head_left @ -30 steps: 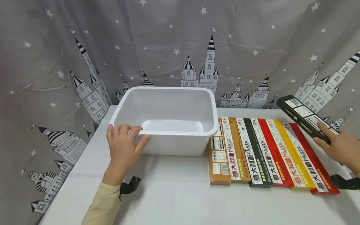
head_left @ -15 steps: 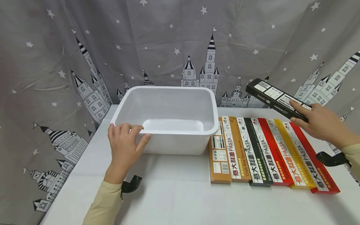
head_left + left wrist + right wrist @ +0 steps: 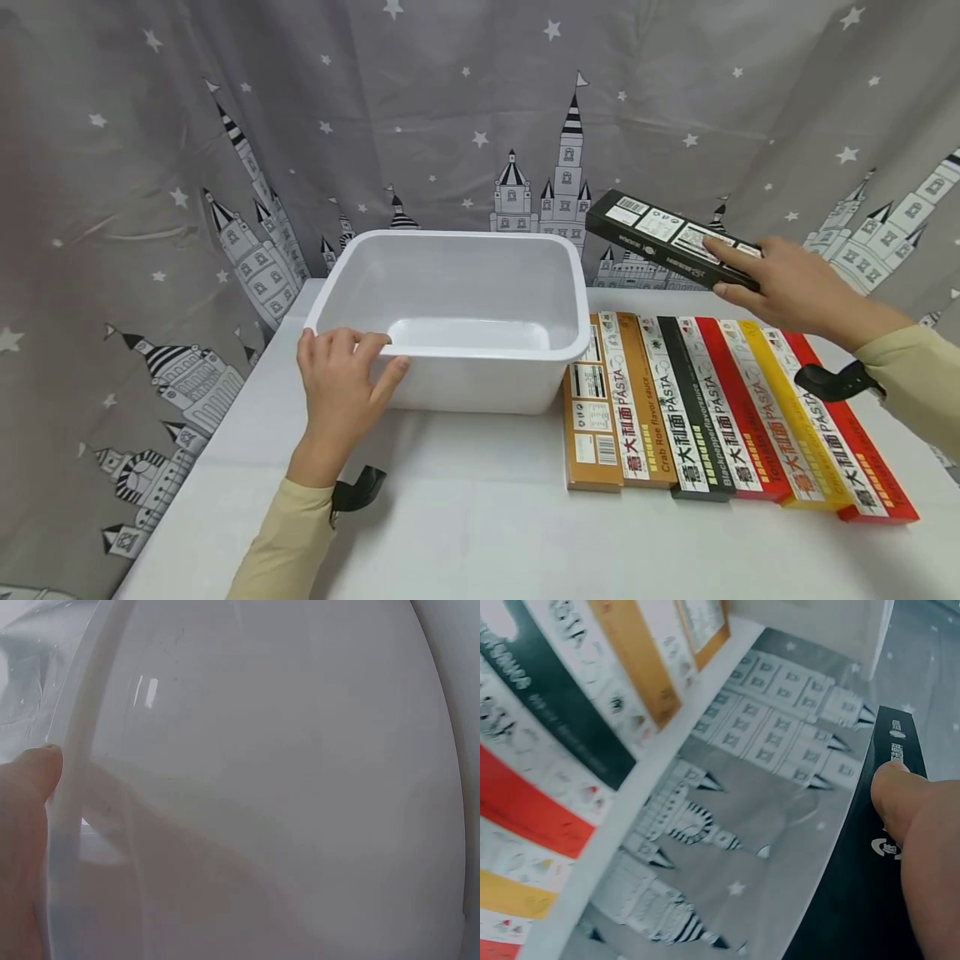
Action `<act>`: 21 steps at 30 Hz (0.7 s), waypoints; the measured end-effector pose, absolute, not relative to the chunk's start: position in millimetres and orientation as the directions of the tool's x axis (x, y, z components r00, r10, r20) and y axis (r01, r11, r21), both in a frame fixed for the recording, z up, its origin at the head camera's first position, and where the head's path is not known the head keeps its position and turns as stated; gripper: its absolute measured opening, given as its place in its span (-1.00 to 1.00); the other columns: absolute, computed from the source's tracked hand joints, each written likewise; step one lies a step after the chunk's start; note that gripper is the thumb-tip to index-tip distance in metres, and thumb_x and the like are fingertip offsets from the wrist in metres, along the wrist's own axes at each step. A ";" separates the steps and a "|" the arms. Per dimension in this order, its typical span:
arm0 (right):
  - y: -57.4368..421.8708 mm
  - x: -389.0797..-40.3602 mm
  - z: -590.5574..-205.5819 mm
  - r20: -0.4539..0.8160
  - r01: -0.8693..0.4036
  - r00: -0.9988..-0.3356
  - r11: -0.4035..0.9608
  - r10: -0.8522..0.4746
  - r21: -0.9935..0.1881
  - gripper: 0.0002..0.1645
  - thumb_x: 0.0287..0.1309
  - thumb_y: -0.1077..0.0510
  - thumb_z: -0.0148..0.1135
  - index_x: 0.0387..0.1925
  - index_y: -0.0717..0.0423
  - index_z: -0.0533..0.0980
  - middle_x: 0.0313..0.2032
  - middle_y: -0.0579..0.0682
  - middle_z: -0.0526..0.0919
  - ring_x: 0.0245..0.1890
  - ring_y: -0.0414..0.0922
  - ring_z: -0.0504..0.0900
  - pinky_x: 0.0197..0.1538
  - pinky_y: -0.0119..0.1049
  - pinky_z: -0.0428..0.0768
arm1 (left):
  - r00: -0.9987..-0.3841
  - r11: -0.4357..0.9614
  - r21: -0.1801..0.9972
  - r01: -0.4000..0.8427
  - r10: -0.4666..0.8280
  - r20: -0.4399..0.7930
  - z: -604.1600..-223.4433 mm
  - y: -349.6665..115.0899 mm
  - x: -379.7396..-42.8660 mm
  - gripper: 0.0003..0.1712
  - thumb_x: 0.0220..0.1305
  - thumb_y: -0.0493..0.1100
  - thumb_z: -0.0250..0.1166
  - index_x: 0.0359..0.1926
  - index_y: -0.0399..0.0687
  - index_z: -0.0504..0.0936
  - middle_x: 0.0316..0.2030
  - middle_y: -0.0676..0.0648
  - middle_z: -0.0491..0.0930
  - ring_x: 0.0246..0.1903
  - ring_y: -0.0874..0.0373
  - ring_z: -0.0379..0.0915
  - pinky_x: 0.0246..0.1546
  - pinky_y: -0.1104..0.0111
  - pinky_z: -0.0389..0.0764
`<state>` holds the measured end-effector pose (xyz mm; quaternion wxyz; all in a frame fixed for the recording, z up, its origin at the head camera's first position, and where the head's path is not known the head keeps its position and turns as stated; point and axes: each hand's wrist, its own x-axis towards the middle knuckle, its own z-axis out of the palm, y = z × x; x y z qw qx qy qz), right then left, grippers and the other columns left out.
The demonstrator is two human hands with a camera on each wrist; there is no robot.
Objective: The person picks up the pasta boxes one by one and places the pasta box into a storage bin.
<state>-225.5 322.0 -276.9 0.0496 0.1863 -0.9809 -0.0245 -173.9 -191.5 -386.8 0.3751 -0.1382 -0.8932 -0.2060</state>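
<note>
A black pasta box [image 3: 667,237] is in my right hand [image 3: 795,283], gripped near its right end and held tilted above the row of boxes. In the right wrist view the thumb presses along the side of that black box [image 3: 862,892]. My left hand [image 3: 337,392] grips the near left rim of a white plastic tub [image 3: 480,383], fingers over the edge and thumb on the outside. The left wrist view has the tub's wall [image 3: 300,750] filling most of it. No contents show inside the tub.
Right of the tub, flat pasta boxes lie side by side on the white table [image 3: 480,517]: brown boxes [image 3: 592,417], a black one [image 3: 697,417], a red one [image 3: 742,417], a yellow one [image 3: 795,425] and another red one [image 3: 862,442]. A grey castle-print curtain [image 3: 450,100] hangs behind.
My right hand has carried the black pasta box leftward and up, from beyond the row's right end toward the tub. My left hand has stayed on the rim.
</note>
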 end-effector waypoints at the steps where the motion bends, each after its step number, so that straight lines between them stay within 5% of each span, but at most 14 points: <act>1: 317.6 -227.9 -274.2 0.088 -0.372 -0.922 0.926 -0.377 0.064 -0.11 0.36 -0.04 0.27 0.58 -0.02 0.10 -0.11 0.45 0.51 -0.19 0.21 0.45 -0.21 0.06 0.47 | -0.680 0.877 0.265 0.401 0.092 0.727 -386.7 -191.6 -173.5 -0.03 0.41 0.55 -0.23 -0.16 -0.24 0.67 -0.28 -0.32 0.54 -0.09 -0.36 0.39 0.32 -0.45 0.03; 7: 290.3 -241.3 -259.0 0.076 -0.415 -0.904 0.907 -0.420 0.072 -0.14 0.39 -0.07 0.23 0.59 -0.06 0.11 0.07 0.54 0.46 -0.06 0.32 0.47 -0.15 0.17 0.51 | -0.675 0.875 0.263 0.407 0.094 0.732 -386.7 -192.0 -173.0 -0.05 0.42 0.54 -0.21 -0.16 -0.23 0.66 -0.29 -0.31 0.54 -0.11 -0.34 0.39 0.31 -0.45 0.05; 12: 266.7 -250.2 -247.7 0.058 -0.452 -0.887 0.887 -0.458 0.095 -0.15 0.42 -0.10 0.20 0.59 -0.08 0.10 0.03 0.50 0.47 -0.15 0.23 0.47 -0.27 0.07 0.48 | -0.670 0.874 0.260 0.411 0.096 0.736 -386.1 -192.1 -173.7 -0.06 0.42 0.54 -0.20 -0.17 -0.23 0.66 -0.29 -0.30 0.54 -0.12 -0.34 0.38 0.31 -0.45 0.05; 21: 212.7 -260.2 -234.5 -0.008 -0.527 -0.850 0.847 -0.528 0.076 -0.18 0.45 -0.16 0.13 0.60 -0.25 0.07 0.17 0.43 0.44 0.01 0.24 0.46 -0.06 0.15 0.48 | -0.681 0.882 0.254 0.397 0.097 0.726 -385.9 -194.0 -172.9 -0.06 0.42 0.54 -0.22 -0.16 -0.22 0.66 -0.28 -0.30 0.55 -0.09 -0.34 0.39 0.32 -0.45 0.05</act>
